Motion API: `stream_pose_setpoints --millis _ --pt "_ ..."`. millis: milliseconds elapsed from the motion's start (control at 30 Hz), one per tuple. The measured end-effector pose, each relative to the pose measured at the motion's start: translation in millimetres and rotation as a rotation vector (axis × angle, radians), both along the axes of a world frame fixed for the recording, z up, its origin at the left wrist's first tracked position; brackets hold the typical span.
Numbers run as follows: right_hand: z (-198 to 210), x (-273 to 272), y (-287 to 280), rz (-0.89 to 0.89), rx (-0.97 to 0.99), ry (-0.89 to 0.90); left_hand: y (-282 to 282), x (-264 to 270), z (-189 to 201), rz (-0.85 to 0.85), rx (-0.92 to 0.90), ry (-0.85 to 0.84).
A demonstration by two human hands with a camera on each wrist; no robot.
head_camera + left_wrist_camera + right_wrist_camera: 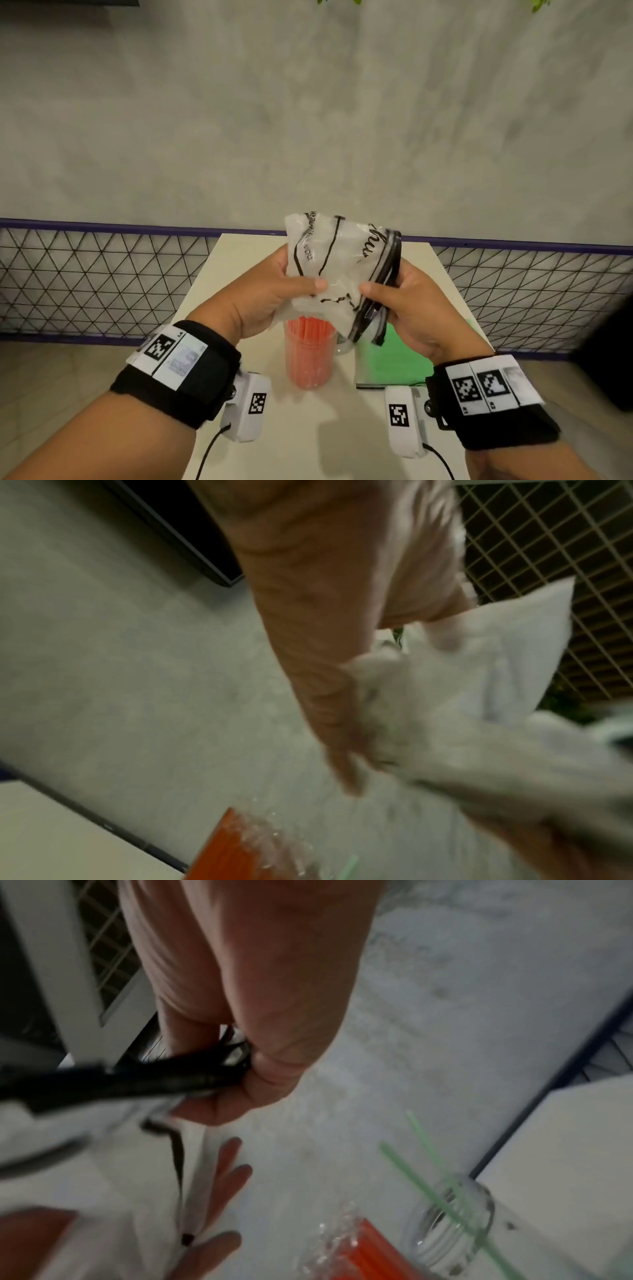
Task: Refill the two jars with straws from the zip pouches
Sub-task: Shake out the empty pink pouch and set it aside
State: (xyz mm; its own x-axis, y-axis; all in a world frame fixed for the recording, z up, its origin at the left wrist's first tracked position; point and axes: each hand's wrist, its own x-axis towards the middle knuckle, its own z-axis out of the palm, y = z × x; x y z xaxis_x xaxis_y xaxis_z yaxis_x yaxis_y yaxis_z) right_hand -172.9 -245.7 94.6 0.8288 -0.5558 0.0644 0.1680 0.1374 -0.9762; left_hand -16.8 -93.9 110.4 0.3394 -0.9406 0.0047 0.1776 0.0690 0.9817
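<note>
Both hands hold a crumpled clear zip pouch (pixel 337 265) with black lettering above the table; it looks empty of straws. My left hand (pixel 291 282) pinches its left side (pixel 428 696) between thumb and fingers. My right hand (pixel 383 291) grips the black zipper edge (pixel 137 1080) on the right. Directly below stands a clear jar (pixel 310 353) packed with orange straws (pixel 369 1256). Behind it a second clear jar (pixel 452 1221) holds two green straws (pixel 435 1172). A pouch of green straws (pixel 390 356) lies flat on the table under my right hand.
The small white table (pixel 308 428) has a grey wall behind it. A wire mesh railing (pixel 85 277) with a purple top bar runs along both sides. Cables hang from both wrist cameras near the table's front.
</note>
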Motion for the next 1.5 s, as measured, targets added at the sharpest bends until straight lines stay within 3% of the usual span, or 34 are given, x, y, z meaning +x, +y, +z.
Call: stream_pose_setpoints --millis 100,233,333,400,467,533,600,700,767,900,1033,1100,1267,1367,1500 --pt "5.8 -2.1 1.3 0.021 0.055 -0.161 3.7 -0.1 -0.3 -0.077 -0.001 0.003" --pt "3.1 -4.3 5.0 0.127 0.016 -0.297 2.6 8.8 -11.1 -0.042 -0.061 0.268" --pt "-2.3 -5.1 1.1 0.184 -0.054 -0.307 5.5 14.2 -18.6 -0.049 -0.175 0.497" --pt "-4.4 -5.0 -2.4 0.048 -0.215 -0.237 6.2 16.0 -17.8 0.014 -0.272 0.569" --pt "-0.2 -2.7 1.5 -0.161 -0.430 -0.169 3.3 11.2 -16.2 0.103 -0.302 0.572" --pt "6.9 2.6 15.4 -0.283 -0.636 -0.138 -4.6 -4.0 -12.6 0.090 -0.301 0.466" --pt "8.0 9.5 34.8 -0.287 -0.782 -0.099 -15.2 -23.2 -6.4 0.087 -0.309 0.313" --pt "-3.2 15.4 55.3 -0.236 -0.920 -0.059 -27.5 -29.8 8.2 0.406 -0.286 0.258" --pt "-14.1 15.5 62.5 -0.185 -0.968 -0.042 -30.7 -23.5 11.4 0.530 -0.265 0.203" --pt "-31.9 12.5 78.5 -0.046 -1.033 -0.004 -31.7 -23.1 -3.2 0.631 -0.128 0.114" --pt "-43.5 2.3 76.8 0.116 -1.018 0.006 -15.8 -16.2 -21.5 0.630 0.043 0.077" --pt "-52.0 -0.8 69.8 0.066 -0.974 0.019 -4.4 -0.4 -42.8 0.581 0.202 -0.051" --pt "-94.1 14.5 39.1 -0.312 -1.004 0.214 18.7 19.1 -125.4 0.545 0.672 -0.284" --pt "-117.4 26.2 27.7 -0.302 -0.920 0.345 24.8 13.0 -174.6 0.428 0.895 -0.354" --pt "-132.3 36.4 27.0 -0.271 -0.834 0.430 35.8 3.5 -202.0 0.330 1.140 -0.666"
